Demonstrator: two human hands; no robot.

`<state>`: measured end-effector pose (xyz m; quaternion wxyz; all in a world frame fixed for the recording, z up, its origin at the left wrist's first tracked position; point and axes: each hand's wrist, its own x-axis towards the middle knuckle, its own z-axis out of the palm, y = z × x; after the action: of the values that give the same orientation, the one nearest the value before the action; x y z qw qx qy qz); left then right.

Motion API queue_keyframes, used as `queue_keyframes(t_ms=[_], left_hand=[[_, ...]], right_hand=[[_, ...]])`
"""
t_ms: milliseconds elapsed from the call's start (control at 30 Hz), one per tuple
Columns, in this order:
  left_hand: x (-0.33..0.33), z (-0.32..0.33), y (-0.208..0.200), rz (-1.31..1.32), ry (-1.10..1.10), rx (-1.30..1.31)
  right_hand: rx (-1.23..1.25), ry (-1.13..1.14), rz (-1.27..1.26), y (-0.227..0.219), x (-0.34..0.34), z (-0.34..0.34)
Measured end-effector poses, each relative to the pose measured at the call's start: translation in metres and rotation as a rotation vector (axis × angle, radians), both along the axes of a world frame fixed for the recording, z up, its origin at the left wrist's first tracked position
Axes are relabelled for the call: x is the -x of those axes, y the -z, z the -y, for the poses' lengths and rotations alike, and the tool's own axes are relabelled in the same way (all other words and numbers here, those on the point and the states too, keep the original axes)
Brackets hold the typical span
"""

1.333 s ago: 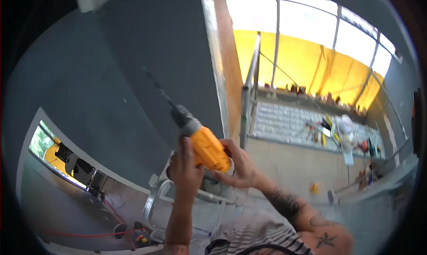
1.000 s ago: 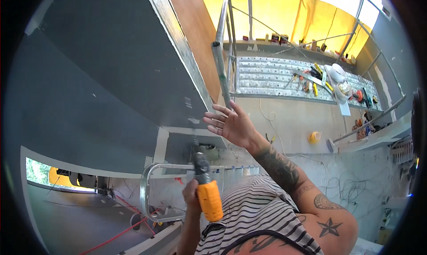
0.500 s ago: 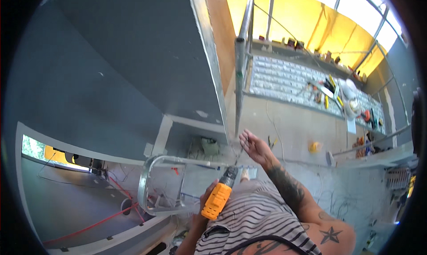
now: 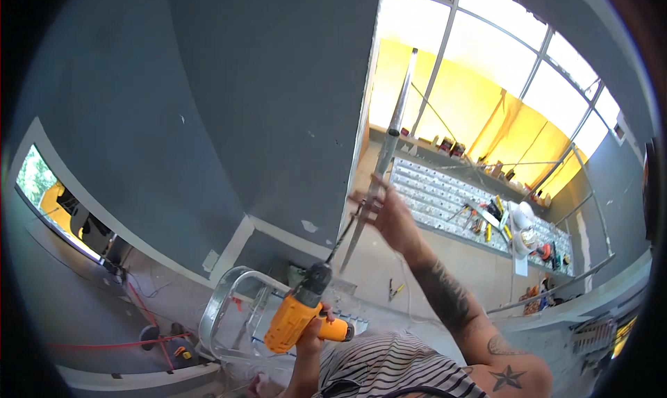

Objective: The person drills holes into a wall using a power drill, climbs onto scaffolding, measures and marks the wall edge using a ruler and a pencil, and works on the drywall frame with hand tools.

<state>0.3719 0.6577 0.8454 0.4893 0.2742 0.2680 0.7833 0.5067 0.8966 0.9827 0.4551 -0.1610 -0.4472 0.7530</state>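
My left hand [image 4: 310,339] is wrapped round the grip of an orange and black cordless drill [image 4: 288,321]. From the drill's dark chuck [image 4: 318,276] a long bit [image 4: 343,239] points up and away toward the grey wall's edge [image 4: 362,130]. My right hand [image 4: 390,217] is raised by the tip of that bit, fingers apart and slightly blurred. Whether the fingertips touch the bit or the wall edge I cannot tell. A metal scaffold pole [image 4: 387,151] passes behind this hand.
A metal ladder [image 4: 221,306] stands at the lower left. Beyond my right hand, a scaffold platform [image 4: 427,186] carries hand tools and a white hard hat [image 4: 522,216]. Pliers [image 4: 395,289] lie on the floor. Red straps [image 4: 104,345] cross at far left.
The drill has come up and turned, its bit now pointing at the wall edge. My right hand has moved up to the bit's tip. The view has tilted upward, showing more window.
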Motion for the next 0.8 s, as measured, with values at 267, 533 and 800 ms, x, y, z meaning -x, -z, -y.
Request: queue_keyframes(t_ms=[267,533,800], left_hand=[[0.013,0.018,-0.010,0.123,-0.269,-0.039],[0.045,0.014,-0.026,0.087,-0.432,0.021],[0.087,-0.046,-0.110,-0.298,-0.313,-0.175]], right_hand=[[-1.127,0.834,0.678,-0.196,0.006,-0.204],[-0.975,0.299,0.664,-0.213,0.049,-0.199],[-0.891,0.246,0.597,-0.142,0.040,-0.211]])
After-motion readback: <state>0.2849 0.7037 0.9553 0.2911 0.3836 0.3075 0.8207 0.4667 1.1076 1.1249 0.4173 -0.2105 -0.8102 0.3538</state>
